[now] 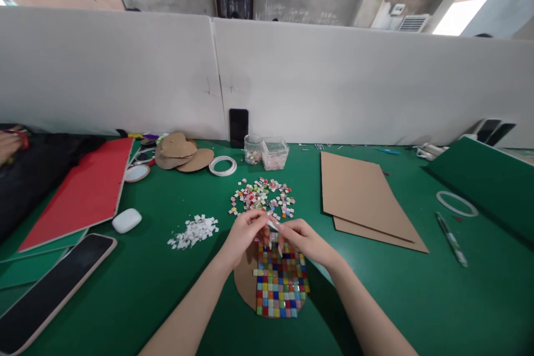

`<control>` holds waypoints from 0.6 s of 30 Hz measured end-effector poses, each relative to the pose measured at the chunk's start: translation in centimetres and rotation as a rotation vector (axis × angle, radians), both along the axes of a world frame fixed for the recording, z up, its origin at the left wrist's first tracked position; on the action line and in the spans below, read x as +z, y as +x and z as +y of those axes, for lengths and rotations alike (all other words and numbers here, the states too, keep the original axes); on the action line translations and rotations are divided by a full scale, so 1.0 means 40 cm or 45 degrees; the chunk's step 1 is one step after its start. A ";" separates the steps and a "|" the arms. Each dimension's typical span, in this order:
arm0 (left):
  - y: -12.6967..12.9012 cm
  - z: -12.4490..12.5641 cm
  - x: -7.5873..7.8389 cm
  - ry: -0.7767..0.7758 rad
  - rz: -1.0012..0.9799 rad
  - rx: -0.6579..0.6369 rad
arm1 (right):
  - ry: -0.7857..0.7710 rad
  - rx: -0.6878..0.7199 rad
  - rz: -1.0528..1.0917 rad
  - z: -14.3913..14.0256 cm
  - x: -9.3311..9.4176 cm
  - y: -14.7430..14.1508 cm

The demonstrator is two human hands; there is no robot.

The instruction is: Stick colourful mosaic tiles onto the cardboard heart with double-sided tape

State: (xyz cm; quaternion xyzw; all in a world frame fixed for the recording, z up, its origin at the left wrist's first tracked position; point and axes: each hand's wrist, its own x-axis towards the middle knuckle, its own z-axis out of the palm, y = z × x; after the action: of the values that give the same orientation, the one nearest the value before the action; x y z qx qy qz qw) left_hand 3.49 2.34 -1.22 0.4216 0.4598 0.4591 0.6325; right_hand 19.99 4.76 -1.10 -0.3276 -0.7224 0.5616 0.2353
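My left hand and my right hand meet fingertip to fingertip, both closed in a pinch. Between them is a small whitish piece, too small to tell whether it is a tile or paper. Just below lies a rounded cardboard piece, its right part covered by rows of coloured mosaic tiles; the left part is bare brown. My fingers hide the upper rows. Beyond my hands spreads a pile of loose mosaic tiles, and left of them is a heap of small white scraps.
Two clear containers and a propped phone stand near the partition. At right are cardboard sheets and a pen; at left, a red board, a white case and a large phone. Another person's hand shows far left.
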 end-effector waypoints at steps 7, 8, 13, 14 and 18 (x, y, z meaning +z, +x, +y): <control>-0.012 0.001 0.002 -0.043 -0.046 -0.004 | 0.061 0.019 0.016 -0.001 0.005 0.000; -0.015 0.001 0.001 -0.046 -0.043 -0.026 | 0.056 0.007 0.025 -0.001 0.004 0.000; -0.019 0.001 -0.003 -0.049 -0.042 -0.069 | 0.050 -0.039 0.040 0.001 0.001 -0.003; -0.018 0.001 -0.002 -0.043 -0.034 -0.076 | 0.055 -0.048 0.040 0.001 0.002 -0.003; -0.016 -0.001 0.006 -0.020 0.022 -0.092 | 0.049 -0.057 0.005 -0.002 0.010 -0.005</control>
State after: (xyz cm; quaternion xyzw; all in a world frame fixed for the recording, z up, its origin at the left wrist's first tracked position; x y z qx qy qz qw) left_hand 2.86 2.28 -0.97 0.4370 0.4533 0.4286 0.6479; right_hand 19.79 4.70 -0.70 -0.3378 -0.7250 0.5430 0.2555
